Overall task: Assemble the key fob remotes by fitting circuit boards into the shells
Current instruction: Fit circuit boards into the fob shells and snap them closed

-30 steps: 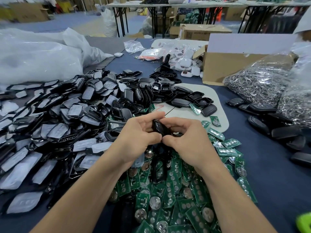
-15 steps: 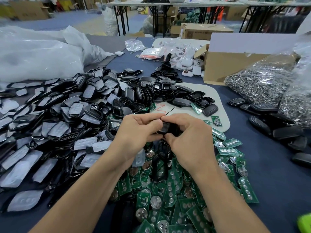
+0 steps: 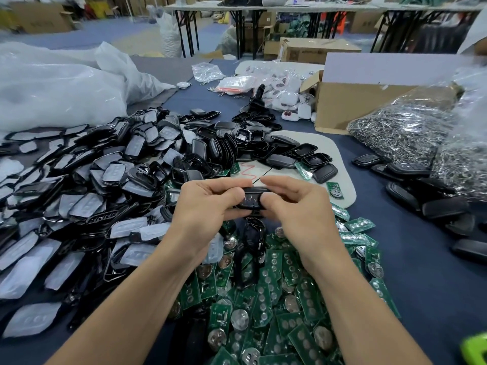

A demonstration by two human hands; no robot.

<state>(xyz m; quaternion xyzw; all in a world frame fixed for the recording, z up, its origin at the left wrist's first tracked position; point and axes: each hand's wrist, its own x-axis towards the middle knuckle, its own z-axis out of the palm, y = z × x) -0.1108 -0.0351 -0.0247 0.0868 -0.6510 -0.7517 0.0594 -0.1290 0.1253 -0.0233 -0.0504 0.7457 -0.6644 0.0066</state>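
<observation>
- Key fob (image 3: pixel 251 201): black, one piece, at the centre of the view. It is held clear of the table and lies crosswise between both hands, with a marked face toward the camera.
- Left hand (image 3: pixel 208 206): fingers curled round the fob's left end, thumb along its upper edge.
- Right hand (image 3: pixel 295 206): thumb and fingers pinch the fob's right end.
- Circuit boards (image 3: pixel 276 299): green, many with round silver cells. They form a loose heap at 6 o'clock under the wrists, spreading toward 4 o'clock.
- Shells (image 3: pixel 105 185): black halves mixed with pale button pads, in a large heap from 8 to 11 o'clock.
- White board (image 3: pixel 340 164): at 1 o'clock, just beyond the hands. It bears a few open shells and a red squiggle.
- Closed fobs (image 3: pixel 411 185): dark group at 3 o'clock on the blue table cloth (image 3: pixel 434 272).
- Bag of metal rings (image 3: pixel 400 130): clear, at 2 o'clock.
- Cardboard box (image 3: pixel 350 106): at 1 o'clock, behind the board.
- Plastic sack (image 3: pixel 52 85): white, at 10 o'clock.
</observation>
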